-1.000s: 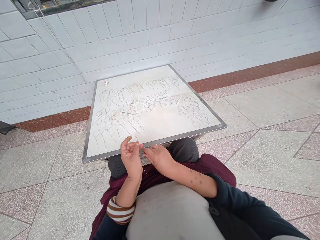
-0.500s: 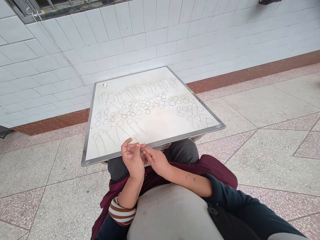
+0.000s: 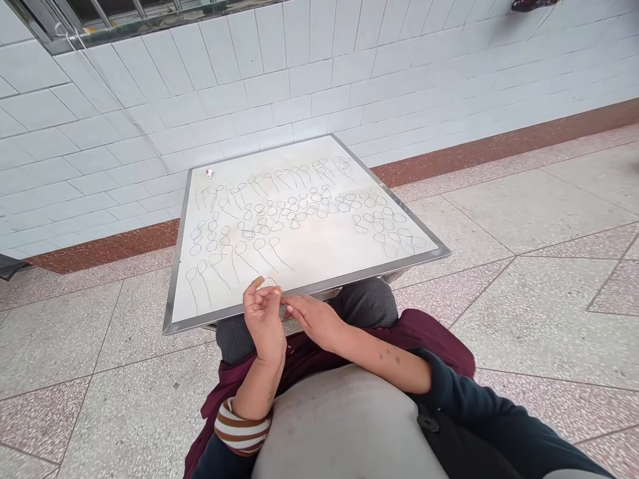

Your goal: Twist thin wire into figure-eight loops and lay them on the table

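Observation:
Over the near edge of the white table, my left hand (image 3: 263, 316) pinches a thin dark wire loop (image 3: 269, 279) between thumb and fingers. The loop's curve rises above the thumb, and one fingertip wears a tan wrapping. My right hand (image 3: 314, 320) is closed just beside it, fingertips at the lower part of the wire. What lies between those right fingertips is mostly hidden, but they meet along the wire's line. Nearest on the table are wire loops with long tails (image 3: 259, 245), and figure-eight wire pieces (image 3: 294, 206) lie further back.
The white table (image 3: 324, 259) has a grey metal rim and stands against a tiled wall (image 3: 274, 86). A small red-and-white object (image 3: 210, 173) sits at its far left corner. More tailed loops (image 3: 269, 178) line the back. My knees (image 3: 369, 303) are under the front edge.
My right hand has shifted slightly right and down, and its fingers look straighter. The left hand keeps its pinch on the loop almost in place.

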The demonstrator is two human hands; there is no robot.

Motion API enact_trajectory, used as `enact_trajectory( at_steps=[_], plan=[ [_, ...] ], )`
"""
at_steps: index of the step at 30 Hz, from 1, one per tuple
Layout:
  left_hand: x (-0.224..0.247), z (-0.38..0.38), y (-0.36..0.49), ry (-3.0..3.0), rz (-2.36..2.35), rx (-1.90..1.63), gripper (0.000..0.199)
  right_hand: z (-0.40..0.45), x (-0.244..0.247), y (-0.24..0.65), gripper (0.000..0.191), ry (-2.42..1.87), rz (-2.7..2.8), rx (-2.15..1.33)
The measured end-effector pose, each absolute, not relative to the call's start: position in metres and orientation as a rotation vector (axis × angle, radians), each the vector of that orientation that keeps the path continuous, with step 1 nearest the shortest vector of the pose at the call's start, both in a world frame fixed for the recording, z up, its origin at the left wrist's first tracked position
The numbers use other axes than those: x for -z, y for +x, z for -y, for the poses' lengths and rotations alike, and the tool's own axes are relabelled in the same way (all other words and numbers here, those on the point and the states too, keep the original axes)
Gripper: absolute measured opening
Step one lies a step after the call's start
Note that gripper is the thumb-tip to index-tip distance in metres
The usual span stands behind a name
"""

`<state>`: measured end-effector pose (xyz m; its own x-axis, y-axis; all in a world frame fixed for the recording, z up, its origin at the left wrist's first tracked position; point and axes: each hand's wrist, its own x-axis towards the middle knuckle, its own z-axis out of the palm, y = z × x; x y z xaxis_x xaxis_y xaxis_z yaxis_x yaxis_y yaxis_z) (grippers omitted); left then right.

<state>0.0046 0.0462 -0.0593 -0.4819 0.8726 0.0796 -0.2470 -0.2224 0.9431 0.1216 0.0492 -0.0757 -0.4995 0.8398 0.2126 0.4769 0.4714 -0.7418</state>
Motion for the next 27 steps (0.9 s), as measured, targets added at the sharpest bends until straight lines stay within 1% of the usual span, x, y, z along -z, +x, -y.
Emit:
enact_trajectory(
  at_steps=[4, 9, 13, 20, 27],
  plan=[
    [0.057, -0.044, 0.002, 0.802, -1.179, -1.744, 0.042, -0.057, 0.072, 0.128, 0.024, -1.126, 1.923, -0.803],
    [0.052, -0.039, 0.003, 0.906, -1.188, -1.534, 0.049, -0.068, 0.068, 0.131, 0.019, -0.99, 1.529, -1.161],
    [0.053, -0.036, 0.006, 0.905, -1.199, -1.413, 0.053, -0.07, 0.068, 0.132, 0.023, -0.981, 1.323, -1.4],
    [0.056, -0.033, 0.007, 0.874, -1.132, -1.333, 0.051, -0.068, 0.068, 0.133, 0.027, -0.973, 1.213, -1.453],
    [0.048, -0.032, 0.004, 1.131, -1.161, -1.218, 0.06, -0.064, 0.066, 0.131, 0.024, -0.963, 1.203, -1.377]
  ],
)
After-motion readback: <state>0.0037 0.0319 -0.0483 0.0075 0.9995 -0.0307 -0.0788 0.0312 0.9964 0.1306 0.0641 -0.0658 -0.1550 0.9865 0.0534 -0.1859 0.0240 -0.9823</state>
